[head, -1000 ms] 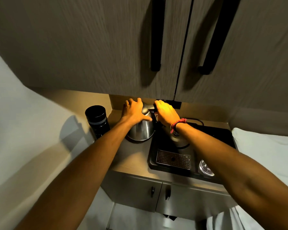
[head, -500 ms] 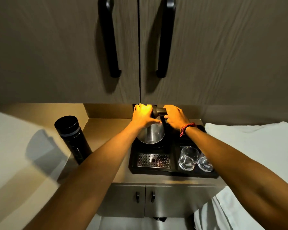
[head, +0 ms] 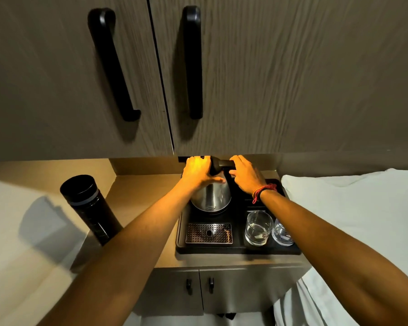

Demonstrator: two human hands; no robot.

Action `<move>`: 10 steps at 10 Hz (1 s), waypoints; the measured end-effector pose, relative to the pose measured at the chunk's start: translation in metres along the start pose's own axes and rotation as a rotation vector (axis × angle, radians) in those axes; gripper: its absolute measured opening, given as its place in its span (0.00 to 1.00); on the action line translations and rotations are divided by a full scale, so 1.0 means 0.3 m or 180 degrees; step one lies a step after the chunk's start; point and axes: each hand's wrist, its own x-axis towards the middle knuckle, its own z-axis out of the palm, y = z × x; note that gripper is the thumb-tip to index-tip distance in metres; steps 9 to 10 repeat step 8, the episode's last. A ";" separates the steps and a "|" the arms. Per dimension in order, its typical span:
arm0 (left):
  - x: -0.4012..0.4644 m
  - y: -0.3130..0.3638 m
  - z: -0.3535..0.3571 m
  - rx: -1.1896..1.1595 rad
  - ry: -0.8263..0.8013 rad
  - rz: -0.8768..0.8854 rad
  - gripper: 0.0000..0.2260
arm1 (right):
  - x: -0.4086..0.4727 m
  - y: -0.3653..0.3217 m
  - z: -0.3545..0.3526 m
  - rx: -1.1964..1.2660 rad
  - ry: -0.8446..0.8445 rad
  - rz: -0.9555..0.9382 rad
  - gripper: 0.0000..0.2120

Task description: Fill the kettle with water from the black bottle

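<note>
1. Left hand: laid over the top of the kettle, its fingers curled down around the lid area and its thumb stretched across the steel body toward the handle; it grips the kettle top.
2. Right hand: closed on the kettle's black handle, fingers wrapped over the upper bar and thumb below it. A red thread band circles the wrist behind it.
3. Kettle: a polished steel body directly beneath the left fingers and just left of the right fingers, standing on the rear left part of the black tray. Whether its lid is shut or raised cannot be told under the left hand.
4. Black bottle: upright on the worktop, well apart to the left of the left fingers and nearer the camera; its cap is on and neither hand touches it.
5. Tray contents nearer the camera than both sets of fingers: a perforated metal drip grate below the kettle, and two clear glasses, one fully seen and one partly hidden by the right forearm, below the right fingers.
6. Surroundings: cabinet doors with two black handles above the fingers; white bedding to the right of the right fingers.
</note>
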 end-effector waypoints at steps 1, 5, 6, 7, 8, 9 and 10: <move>-0.016 -0.016 0.006 0.0142 0.0057 0.0041 0.44 | -0.025 0.009 0.024 0.0196 0.0132 0.0311 0.23; -0.066 -0.024 -0.009 0.0555 -0.0298 -0.0057 0.50 | -0.072 0.018 0.011 -0.1223 -0.0026 0.0015 0.32; -0.099 -0.014 -0.047 0.0592 -0.0440 -0.0067 0.51 | -0.094 -0.023 -0.038 -0.1558 -0.0286 0.0045 0.36; -0.137 -0.002 -0.081 0.0669 -0.0219 -0.0016 0.50 | -0.131 -0.073 -0.077 -0.1596 -0.0214 -0.0061 0.37; -0.249 0.019 -0.156 0.0929 0.0236 0.0183 0.41 | -0.229 -0.169 -0.141 -0.1677 0.0157 -0.0458 0.33; -0.249 0.019 -0.156 0.0929 0.0236 0.0183 0.41 | -0.229 -0.169 -0.141 -0.1677 0.0157 -0.0458 0.33; -0.249 0.019 -0.156 0.0929 0.0236 0.0183 0.41 | -0.229 -0.169 -0.141 -0.1677 0.0157 -0.0458 0.33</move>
